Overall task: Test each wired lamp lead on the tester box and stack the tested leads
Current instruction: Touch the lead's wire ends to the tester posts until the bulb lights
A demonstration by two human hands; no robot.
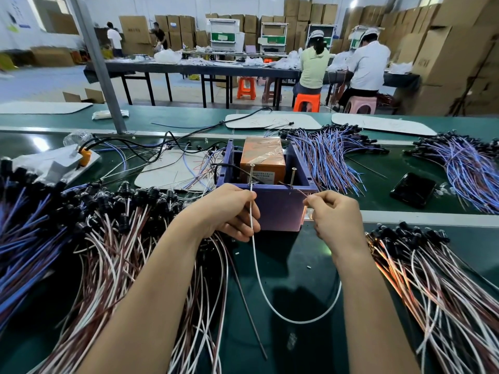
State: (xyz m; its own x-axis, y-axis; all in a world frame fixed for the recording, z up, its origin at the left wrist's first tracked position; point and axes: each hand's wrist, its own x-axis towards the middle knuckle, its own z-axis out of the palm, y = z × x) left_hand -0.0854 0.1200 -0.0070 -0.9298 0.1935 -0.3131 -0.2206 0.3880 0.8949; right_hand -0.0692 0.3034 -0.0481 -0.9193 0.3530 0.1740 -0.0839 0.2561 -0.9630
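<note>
A purple tester box (272, 205) with an orange block inside stands in front of me, two upright screws (252, 172) rising from its near rim. My left hand (229, 211) pinches a white wire (259, 279) and holds its end against the left screw. Pinched in my right hand (334, 214) is a thin brown wire end, reaching toward the right screw (292, 176). The white wire loops down between my forearms. An orange glow shows by my right hand at the box's corner; the lamp itself is hidden.
A big pile of brown-white leads with black lamp holders (113, 238) lies at the left, another pile (432, 279) at the right. Blue-violet lead bundles (329, 155) lie behind the box. A black phone (413, 189) rests at the right. People sit at a far table.
</note>
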